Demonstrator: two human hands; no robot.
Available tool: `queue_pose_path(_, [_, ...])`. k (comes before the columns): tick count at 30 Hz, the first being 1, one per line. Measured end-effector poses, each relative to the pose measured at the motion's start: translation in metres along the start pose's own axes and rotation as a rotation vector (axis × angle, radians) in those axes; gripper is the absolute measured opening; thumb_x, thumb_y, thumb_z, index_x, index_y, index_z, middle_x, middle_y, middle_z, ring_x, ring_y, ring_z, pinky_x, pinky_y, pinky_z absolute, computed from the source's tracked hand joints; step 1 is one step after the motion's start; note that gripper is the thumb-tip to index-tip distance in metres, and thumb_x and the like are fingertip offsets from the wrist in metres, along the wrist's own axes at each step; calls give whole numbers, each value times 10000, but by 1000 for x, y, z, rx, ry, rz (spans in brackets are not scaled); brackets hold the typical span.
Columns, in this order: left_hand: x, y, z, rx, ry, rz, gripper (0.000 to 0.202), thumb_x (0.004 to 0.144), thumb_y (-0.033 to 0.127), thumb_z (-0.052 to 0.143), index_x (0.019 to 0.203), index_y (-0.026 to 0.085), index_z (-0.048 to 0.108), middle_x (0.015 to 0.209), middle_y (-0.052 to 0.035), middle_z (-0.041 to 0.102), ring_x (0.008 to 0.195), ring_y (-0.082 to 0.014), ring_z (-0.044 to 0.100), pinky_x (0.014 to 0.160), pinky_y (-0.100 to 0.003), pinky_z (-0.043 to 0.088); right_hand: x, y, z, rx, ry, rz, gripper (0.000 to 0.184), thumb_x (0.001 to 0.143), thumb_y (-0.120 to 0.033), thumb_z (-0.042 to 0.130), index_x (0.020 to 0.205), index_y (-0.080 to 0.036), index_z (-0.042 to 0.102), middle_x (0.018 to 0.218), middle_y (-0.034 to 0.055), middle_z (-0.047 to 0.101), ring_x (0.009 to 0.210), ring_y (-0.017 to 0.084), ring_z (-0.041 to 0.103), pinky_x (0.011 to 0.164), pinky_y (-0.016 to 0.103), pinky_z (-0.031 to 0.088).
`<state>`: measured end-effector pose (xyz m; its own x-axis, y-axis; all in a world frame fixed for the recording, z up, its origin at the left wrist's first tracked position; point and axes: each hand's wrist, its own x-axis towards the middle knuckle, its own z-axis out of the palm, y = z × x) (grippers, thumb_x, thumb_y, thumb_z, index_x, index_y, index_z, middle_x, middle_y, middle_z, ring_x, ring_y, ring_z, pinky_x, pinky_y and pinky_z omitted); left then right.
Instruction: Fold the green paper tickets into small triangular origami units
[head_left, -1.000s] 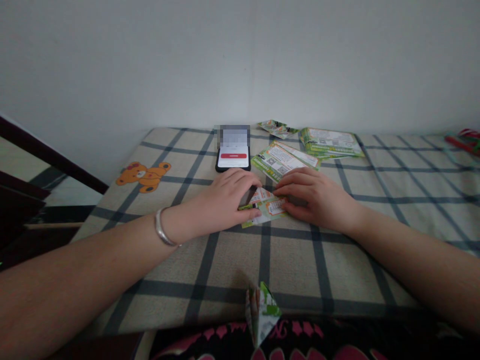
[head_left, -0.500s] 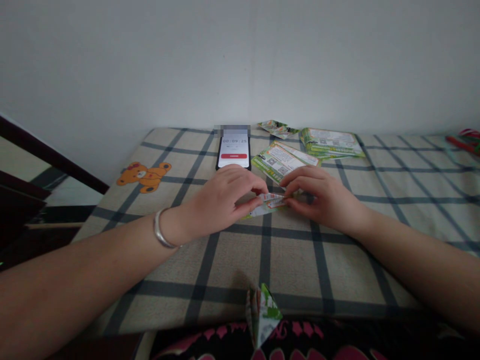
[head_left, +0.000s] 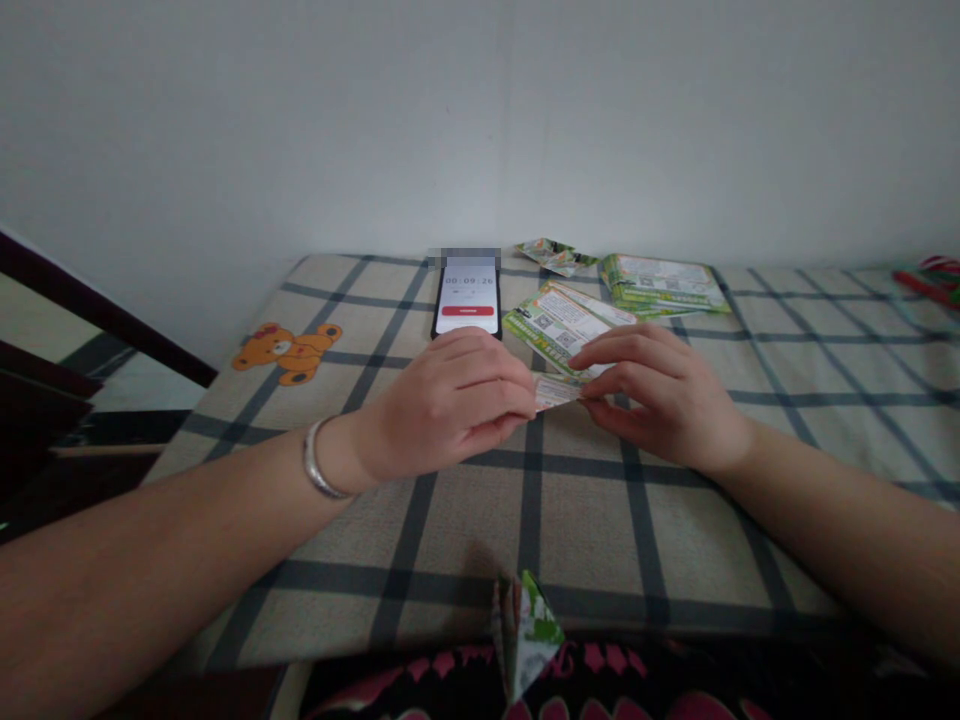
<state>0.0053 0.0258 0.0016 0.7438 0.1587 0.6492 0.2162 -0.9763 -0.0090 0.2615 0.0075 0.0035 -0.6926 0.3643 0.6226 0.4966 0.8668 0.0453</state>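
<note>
Between my two hands is a small folded paper (head_left: 556, 393), pale with printed text. My left hand (head_left: 461, 400), with a silver bangle at the wrist, is closed on its left end and covers much of it. The fingertips of my right hand (head_left: 660, 395) pinch its right corner. Just beyond the paper lie loose printed flyers (head_left: 551, 325), green and white with QR codes; my right fingers hang over their near edge. At the table's near edge stands a folded paper piece (head_left: 529, 635), green and white, with pointed layers.
A phone (head_left: 468, 295) showing a running timer lies behind my left hand. A stack of flyers (head_left: 667, 285) and some folded paper pieces (head_left: 555, 257) sit by the wall. A bear picture (head_left: 287, 352) marks the checked tablecloth (head_left: 360, 540). Something red (head_left: 930, 285) lies far right.
My left fingers have closed further over the paper, hiding more of its left part. My right hand has shifted slightly right. The phone's timer has advanced by one second.
</note>
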Motion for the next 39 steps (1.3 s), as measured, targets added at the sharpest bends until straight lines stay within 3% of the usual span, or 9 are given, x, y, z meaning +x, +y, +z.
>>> queue_pose_path(5, [-5, -1, 5, 71, -175, -61, 141, 870, 184, 593, 1010, 191, 602, 1100, -47, 662, 996, -201, 580, 913, -386, 467, 1, 3, 3, -28, -62, -9, 85, 822, -141, 632, 874, -202, 601, 1076, 58, 688, 1073, 243, 588, 905, 400, 504])
queue_pose_path(12, [-6, -1, 4, 150, -339, -174, 286, 862, 406, 620, 1004, 158, 607, 1000, -65, 666, 959, -236, 585, 888, -407, 463, 2, 3, 9, 98, -211, -37, 32, 854, -177, 600, 848, -191, 628, 1002, 34, 705, 1032, 206, 586, 893, 351, 496])
queue_pose_path(20, [-6, -2, 7, 157, -390, -121, 302, 880, 394, 604, 1077, 166, 612, 1096, -64, 663, 1015, -240, 581, 900, -412, 471, 3, 6, 11, 263, -304, 33, 48, 879, -225, 594, 863, -203, 633, 970, 35, 699, 1012, 188, 586, 899, 346, 481])
queue_pose_path(27, [-7, -6, 8, 98, -363, -26, 203, 917, 236, 535, 1077, 164, 638, 1073, -62, 683, 1022, -218, 598, 895, -374, 506, 4, 6, 9, 314, -273, 83, 131, 865, -295, 626, 942, -191, 648, 952, 55, 689, 985, 195, 601, 903, 363, 475])
queue_pose_path(32, [-8, -9, 6, 10, -352, 15, 214, 924, 156, 486, 1063, 171, 649, 1097, -48, 693, 1061, -190, 609, 957, -353, 499, 2, 10, 8, 238, -202, 157, 161, 842, -220, 605, 998, -188, 625, 1039, 83, 673, 1003, 214, 603, 907, 401, 476])
queue_pose_path(39, [-5, -10, 3, 1, -366, 34, 201, 918, 147, 505, 997, 218, 674, 1131, -10, 702, 1035, -178, 632, 980, -402, 455, -3, 9, 10, 255, -303, 154, 504, 706, -51, 565, 1192, -184, 572, 1311, 85, 582, 1285, 248, 444, 1089, 466, 373])
